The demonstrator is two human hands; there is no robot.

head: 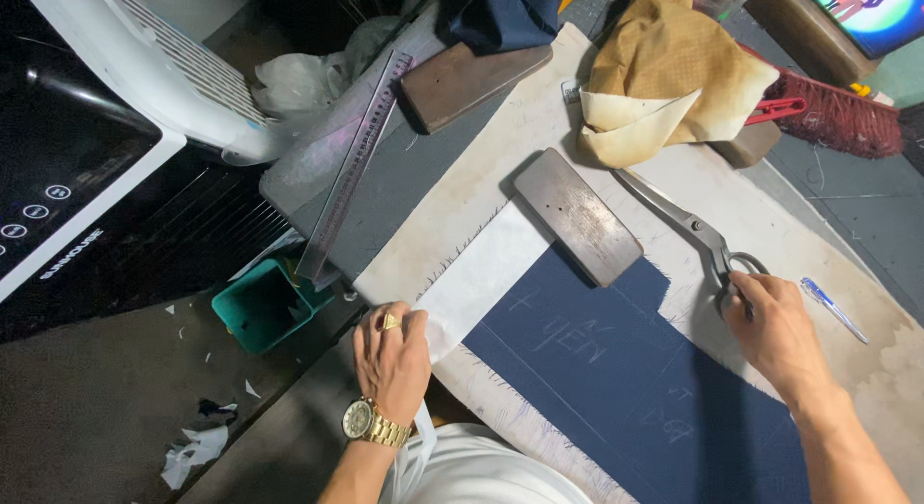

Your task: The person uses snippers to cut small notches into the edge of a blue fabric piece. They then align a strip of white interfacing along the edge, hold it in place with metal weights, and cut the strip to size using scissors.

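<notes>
Nearest the lens, at bottom centre, a white-clad torso (pixel 481 470) shows between the person's two forearms. Left hand (pixel 393 355), lower centre-left, wears a gold ring and a gold wristwatch (pixel 371 422); its fingers are curled down, pressing the near end of a white fabric strip (pixel 486 273) against the table. That strip runs up and right until it passes under a dark oblong weight (pixel 577 215) lying at frame centre.

Right hand (pixel 775 326), right of centre, is closed around the handle loops of large metal scissors (pixel 698 230). The blades point toward upper left, lying flat on the pale table cover (pixel 818 263), tip just beside the weight. Whether the blades are parted cannot be told.

Navy cloth (pixel 626 388) with faint chalk lines fills the lower centre to lower right, lying between the two hands, one edge tucked under the weight, frayed along its lower left side.

Just right of the right hand, a blue-and-white pen (pixel 833 310) rests on the cover. Upper centre: a crumpled tan cloth (pixel 664 71). Upper right: a red-bristled brush (pixel 837 114). A long metal ruler (pixel 351 167) lies diagonally at upper centre-left, near a second dark block (pixel 472 80). A teal bin (pixel 260 307) sits at left below the table edge, paper scraps (pixel 197 451) on the floor nearby.
</notes>
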